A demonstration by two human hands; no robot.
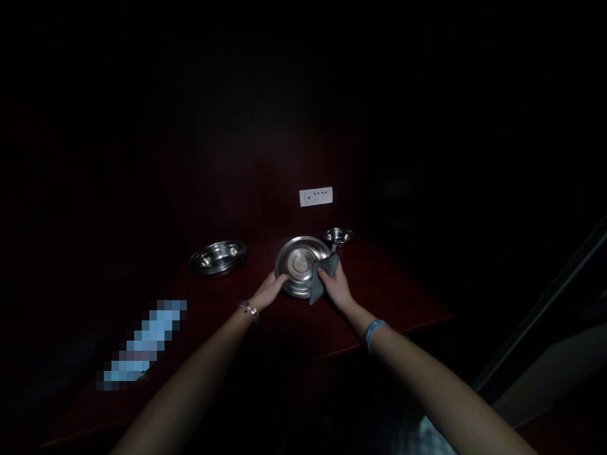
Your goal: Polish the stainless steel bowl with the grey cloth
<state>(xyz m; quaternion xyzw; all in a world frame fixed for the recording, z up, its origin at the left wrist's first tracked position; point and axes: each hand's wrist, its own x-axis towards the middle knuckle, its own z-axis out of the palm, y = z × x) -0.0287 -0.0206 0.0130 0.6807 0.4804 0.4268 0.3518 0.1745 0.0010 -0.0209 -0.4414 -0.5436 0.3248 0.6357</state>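
Dimly, the dark-red tabletop [294, 335] spreads below the white socket panel [316, 196], which is fixed to a dark-red wall [256, 196]; beyond these the room sinks into blackness. Directly in front of the panel, a shiny metal plate [300, 262] is tilted between two hands; whether it touches the wood I cannot tell. The left hand [271, 292] has its fingers clamped on the rim, thumb on top. The right hand [338, 289] pinches a grey cloth [315, 292] against the opposite rim. A small metal bowl [339, 236] sits just below the panel, slightly right. Stacked metal dishes [218, 258] rest left of the panel; farther left and nearer lies a pixelated blue shape [147, 344].
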